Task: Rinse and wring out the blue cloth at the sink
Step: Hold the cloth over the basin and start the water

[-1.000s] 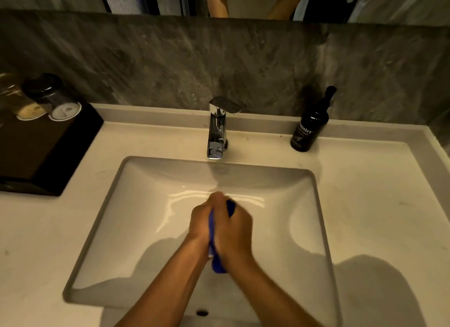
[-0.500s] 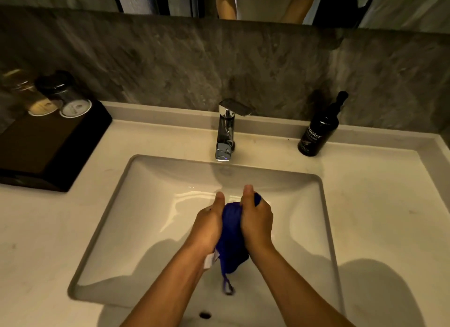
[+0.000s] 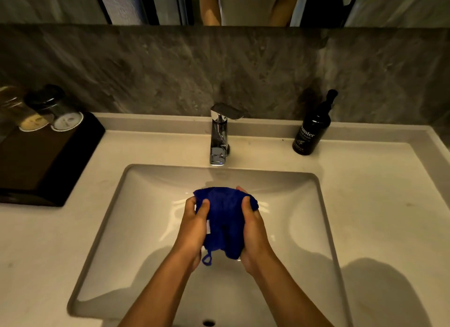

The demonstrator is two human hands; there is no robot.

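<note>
Blue cloth (image 3: 225,219) held over the sink (image 3: 136,195) basin.
Left hand (image 3: 194,225) and right hand (image 3: 253,229) each grip one side, thumbs curled over the front; the fingers behind are hidden. Faucet (image 3: 219,136) stands beyond; soap bottle (image 3: 313,129) to its right; jars (image 3: 52,112) at left are blurred; the drain is cut off.

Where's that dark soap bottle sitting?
In the head view, the bottle stands upright on the counter at the back right, right of the tap and against the stone wall.
</note>
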